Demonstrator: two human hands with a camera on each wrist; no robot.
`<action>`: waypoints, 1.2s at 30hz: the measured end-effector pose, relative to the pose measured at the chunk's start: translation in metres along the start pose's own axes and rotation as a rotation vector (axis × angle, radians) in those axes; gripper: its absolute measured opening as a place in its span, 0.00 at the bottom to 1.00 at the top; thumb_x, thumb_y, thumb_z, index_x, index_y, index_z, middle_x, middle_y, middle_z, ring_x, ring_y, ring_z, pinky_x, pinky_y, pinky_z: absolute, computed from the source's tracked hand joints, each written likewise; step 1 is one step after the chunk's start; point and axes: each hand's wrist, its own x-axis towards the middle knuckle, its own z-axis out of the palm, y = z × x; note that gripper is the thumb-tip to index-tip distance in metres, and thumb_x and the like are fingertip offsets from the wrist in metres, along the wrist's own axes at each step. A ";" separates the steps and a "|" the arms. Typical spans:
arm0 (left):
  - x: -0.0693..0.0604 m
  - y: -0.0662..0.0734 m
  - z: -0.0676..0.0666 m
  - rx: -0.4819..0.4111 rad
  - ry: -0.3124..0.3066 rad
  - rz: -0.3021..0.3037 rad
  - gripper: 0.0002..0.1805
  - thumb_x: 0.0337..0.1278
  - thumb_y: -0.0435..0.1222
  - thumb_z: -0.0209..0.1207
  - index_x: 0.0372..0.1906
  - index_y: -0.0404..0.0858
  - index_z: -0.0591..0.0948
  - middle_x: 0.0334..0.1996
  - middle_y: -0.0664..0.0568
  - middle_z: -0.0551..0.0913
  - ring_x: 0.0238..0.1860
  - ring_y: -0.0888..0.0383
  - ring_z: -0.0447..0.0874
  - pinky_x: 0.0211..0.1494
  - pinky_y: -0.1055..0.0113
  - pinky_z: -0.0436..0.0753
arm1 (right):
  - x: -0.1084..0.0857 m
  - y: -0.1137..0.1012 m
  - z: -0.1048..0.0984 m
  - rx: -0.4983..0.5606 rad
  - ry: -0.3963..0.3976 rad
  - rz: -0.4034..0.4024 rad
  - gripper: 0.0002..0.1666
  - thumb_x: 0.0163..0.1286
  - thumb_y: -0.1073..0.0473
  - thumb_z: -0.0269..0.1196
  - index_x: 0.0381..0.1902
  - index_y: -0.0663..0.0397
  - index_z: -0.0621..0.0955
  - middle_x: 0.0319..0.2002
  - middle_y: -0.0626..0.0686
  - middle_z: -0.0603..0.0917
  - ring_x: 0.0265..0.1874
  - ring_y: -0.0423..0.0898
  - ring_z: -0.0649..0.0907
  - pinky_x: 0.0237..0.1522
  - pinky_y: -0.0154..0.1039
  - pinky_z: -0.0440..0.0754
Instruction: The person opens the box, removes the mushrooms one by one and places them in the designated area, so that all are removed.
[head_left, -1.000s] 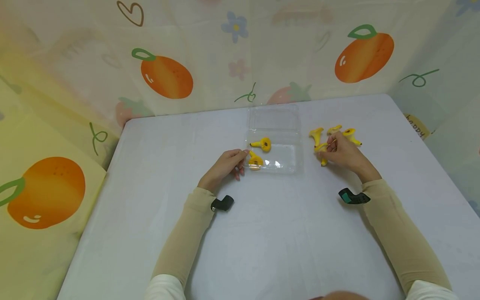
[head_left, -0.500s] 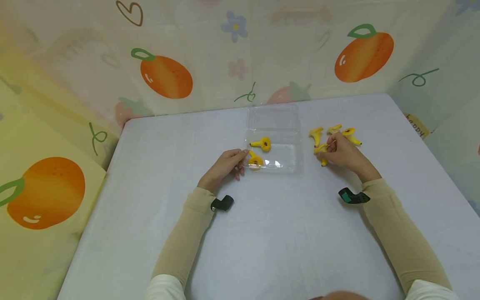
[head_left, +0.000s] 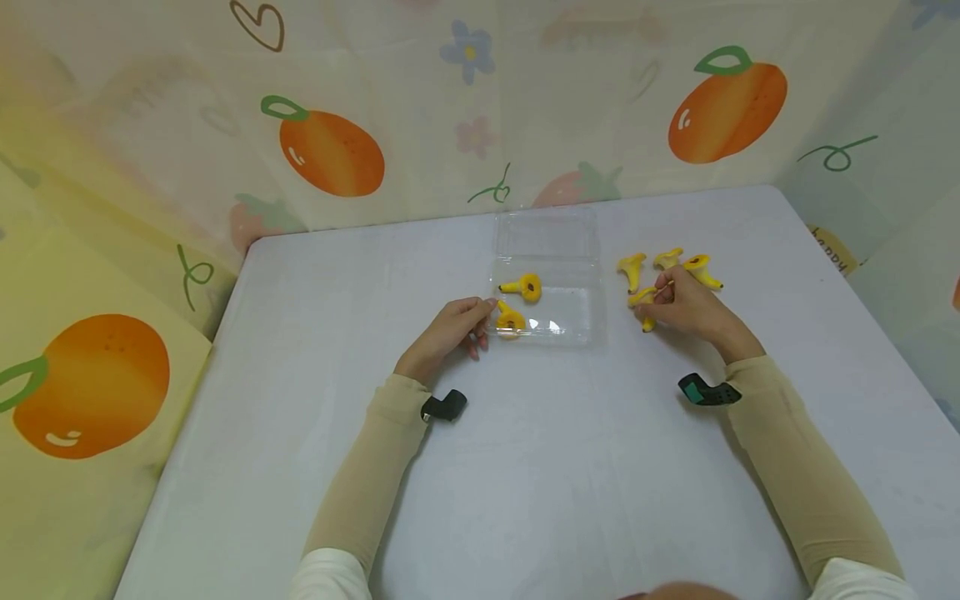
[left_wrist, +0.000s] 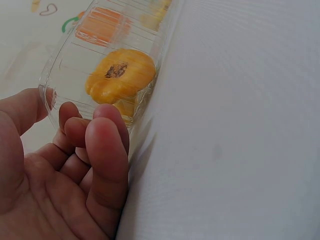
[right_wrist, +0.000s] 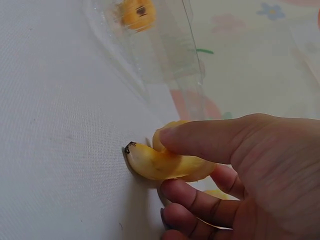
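Note:
A clear plastic clamshell box [head_left: 573,312] stands with its lid folded back on the white table. Inside its left part lie two yellow trumpet-shaped mushrooms, the farther mushroom [head_left: 531,287] and the nearer mushroom [head_left: 512,321]. My left hand [head_left: 453,329] grips the box's near left edge; in the left wrist view the thumb lies at the rim and the fingertips by the wall. To the right of the box, my right hand [head_left: 693,308] pinches another yellow mushroom [right_wrist: 160,162] between thumb and fingers. Its dark-tipped stem points away from the palm, low over the table.
Beyond my right hand lie three more yellow mushrooms: a left one [head_left: 632,268], a middle one [head_left: 667,258] and a right one [head_left: 701,271]. A printed cloth wall [head_left: 420,108] rises behind the table's [head_left: 525,467] back edge.

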 end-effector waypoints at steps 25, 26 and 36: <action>-0.001 0.001 0.000 -0.010 0.007 -0.010 0.24 0.75 0.52 0.51 0.25 0.41 0.69 0.20 0.53 0.76 0.21 0.58 0.78 0.21 0.71 0.80 | -0.004 0.000 -0.011 -0.031 0.018 -0.012 0.32 0.72 0.46 0.63 0.57 0.66 0.67 0.48 0.62 0.75 0.44 0.54 0.77 0.38 0.36 0.75; -0.001 0.001 0.000 -0.010 0.007 -0.012 0.24 0.75 0.52 0.51 0.25 0.41 0.69 0.20 0.53 0.76 0.21 0.58 0.78 0.21 0.71 0.80 | -0.004 -0.001 -0.012 -0.036 0.022 -0.011 0.31 0.72 0.46 0.63 0.57 0.65 0.68 0.48 0.62 0.76 0.43 0.54 0.76 0.37 0.37 0.75; -0.003 0.002 0.000 -0.001 0.008 -0.009 0.24 0.75 0.53 0.51 0.26 0.41 0.70 0.21 0.53 0.76 0.23 0.58 0.79 0.22 0.71 0.80 | -0.007 -0.005 -0.011 -0.066 0.098 -0.004 0.19 0.74 0.49 0.61 0.48 0.61 0.78 0.44 0.60 0.80 0.44 0.54 0.76 0.39 0.39 0.73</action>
